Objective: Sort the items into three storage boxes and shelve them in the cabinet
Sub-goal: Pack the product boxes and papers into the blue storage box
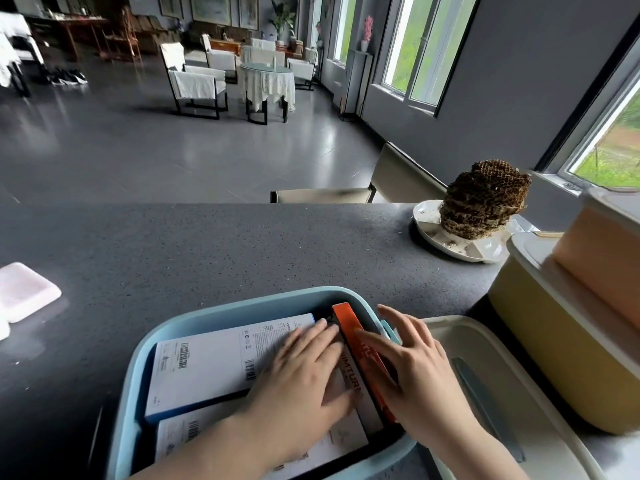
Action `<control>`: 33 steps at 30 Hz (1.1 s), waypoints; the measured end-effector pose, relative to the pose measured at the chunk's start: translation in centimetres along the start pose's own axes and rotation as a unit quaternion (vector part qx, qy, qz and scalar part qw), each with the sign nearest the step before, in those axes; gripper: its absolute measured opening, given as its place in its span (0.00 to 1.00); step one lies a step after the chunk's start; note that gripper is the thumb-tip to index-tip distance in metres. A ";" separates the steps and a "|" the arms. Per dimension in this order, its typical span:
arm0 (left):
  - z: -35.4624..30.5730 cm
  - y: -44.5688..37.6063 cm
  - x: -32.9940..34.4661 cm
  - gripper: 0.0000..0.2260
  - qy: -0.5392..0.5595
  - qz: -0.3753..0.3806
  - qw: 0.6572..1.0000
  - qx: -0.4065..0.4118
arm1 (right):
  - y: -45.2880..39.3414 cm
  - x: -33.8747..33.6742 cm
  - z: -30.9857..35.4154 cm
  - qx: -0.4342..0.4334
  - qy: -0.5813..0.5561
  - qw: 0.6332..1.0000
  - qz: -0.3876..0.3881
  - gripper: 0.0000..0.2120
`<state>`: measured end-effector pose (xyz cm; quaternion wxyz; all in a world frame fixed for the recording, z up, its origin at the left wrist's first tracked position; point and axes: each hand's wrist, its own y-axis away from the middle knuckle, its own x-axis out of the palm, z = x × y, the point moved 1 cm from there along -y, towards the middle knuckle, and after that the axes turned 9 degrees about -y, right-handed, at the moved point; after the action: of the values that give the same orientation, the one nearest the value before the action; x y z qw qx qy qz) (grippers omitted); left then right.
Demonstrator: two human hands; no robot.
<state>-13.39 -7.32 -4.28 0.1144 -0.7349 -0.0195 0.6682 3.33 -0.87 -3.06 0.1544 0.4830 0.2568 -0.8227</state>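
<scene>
Left hand (304, 368): fingers straight and spread, laid flat on the white boxes, fingertips against the side of the orange box; grips nothing.
Right hand (412, 365): fingers extended and fanned, resting on the orange box's upper edge and the bin's right wall; no pinch visible.
Orange box (360, 344): narrow, standing on edge along the right inside of the bin, dark printed side face toward the left hand.
White boxes (214, 362): two, flat, barcode labels up, lower centre of frame.
Light blue storage bin (221, 310): open, on the grey speckled counter (207, 251), lower centre.
Yellow storage box (554, 344): lidded, right edge, an orange box stacked above it.
Cream lid (485, 344): flat, just right of the bin.
Wasp nest (485, 199): on a white plate (440, 237), right of centre.
</scene>
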 end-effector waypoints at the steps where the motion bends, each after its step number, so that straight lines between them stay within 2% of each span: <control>1: 0.0 0.1 0.1 0.38 0.001 0.012 1.000 -0.005 | 0.2 0.3 -0.1 0.015 0.001 1.000 0.008 0.19; 4: 0.0 0.1 0.1 0.43 0.018 0.051 0.998 -0.019 | 0.3 1.1 -0.5 0.063 0.016 0.997 0.037 0.21; 8: 0.2 0.4 -1.3 0.40 0.022 0.036 0.998 -0.035 | 0.6 1.5 -0.4 0.066 0.030 0.997 0.041 0.21; 10: 0.5 1.6 -2.3 0.35 -0.014 0.044 0.998 -0.041 | 1.1 1.6 -0.3 0.054 -0.015 0.998 0.038 0.21; 13: 0.9 5.4 -1.9 0.29 0.024 0.044 0.996 -0.078 | 1.8 1.5 0.1 0.083 -0.122 0.989 0.024 0.22; 17: 1.5 8.6 -0.8 0.30 0.007 0.033 0.987 -0.156 | 1.7 1.7 0.5 0.109 -0.161 0.981 0.007 0.22; 21: 2.3 7.6 -1.3 0.29 -0.030 0.017 0.981 -0.190 | 0.4 2.3 1.0 0.115 -0.173 0.978 -0.007 0.21; 24: 3.4 6.6 -1.5 0.27 -0.036 -0.005 0.979 -0.202 | -1.0 2.9 1.2 0.118 -0.170 0.978 -0.013 0.23; 29: 6.5 3.7 -1.8 0.34 -0.011 -0.020 0.982 -0.187 | -3.5 3.9 1.4 0.151 -0.165 0.975 -0.013 0.27; 33: 8.4 2.9 -1.6 0.35 -0.012 -0.025 0.985 -0.172 | -4.4 4.2 1.8 0.175 -0.160 0.972 0.006 0.29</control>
<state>-22.23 -9.20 -3.94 0.0026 -0.7347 -0.1535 0.6608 -2.22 1.69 -4.77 0.1113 0.3664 0.0785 -0.9204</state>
